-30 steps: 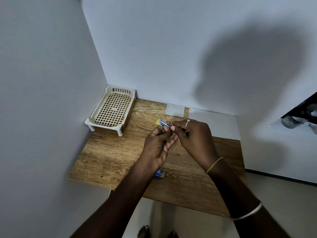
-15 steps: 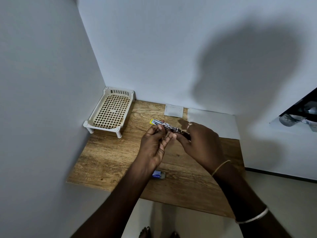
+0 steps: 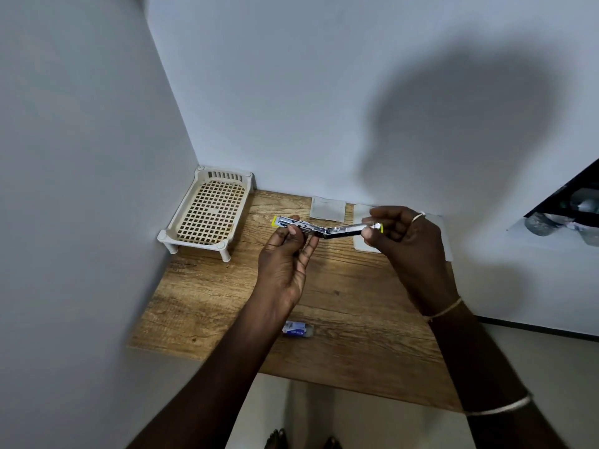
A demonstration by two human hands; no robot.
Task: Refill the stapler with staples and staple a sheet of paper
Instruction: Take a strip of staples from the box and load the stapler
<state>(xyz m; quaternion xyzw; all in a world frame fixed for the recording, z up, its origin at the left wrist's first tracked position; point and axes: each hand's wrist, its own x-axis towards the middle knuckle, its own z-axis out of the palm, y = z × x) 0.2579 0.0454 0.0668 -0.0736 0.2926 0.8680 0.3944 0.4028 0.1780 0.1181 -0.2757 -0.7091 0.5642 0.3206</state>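
Note:
A small metal stapler (image 3: 327, 229) with yellow ends is swung wide open above the wooden table (image 3: 340, 286), its two halves spread almost flat from the hinge. My left hand (image 3: 285, 254) pinches the left half near its yellow tip. My right hand (image 3: 398, 234) pinches the right half at its yellow end. A small blue and white staple box (image 3: 296, 328) lies on the table near the front, partly behind my left forearm. A white sheet of paper (image 3: 366, 244) lies at the back right, mostly hidden by my right hand.
A cream lattice tray on legs (image 3: 209, 212) stands in the back left corner against the walls. A small white square packet (image 3: 328, 208) lies by the back wall. The table's front edge (image 3: 324, 380) drops to the floor, where toes show.
The stapler was closed between both hands close together. My hands have moved apart, the right one swinging its half out to the right, so the stapler now lies spread open.

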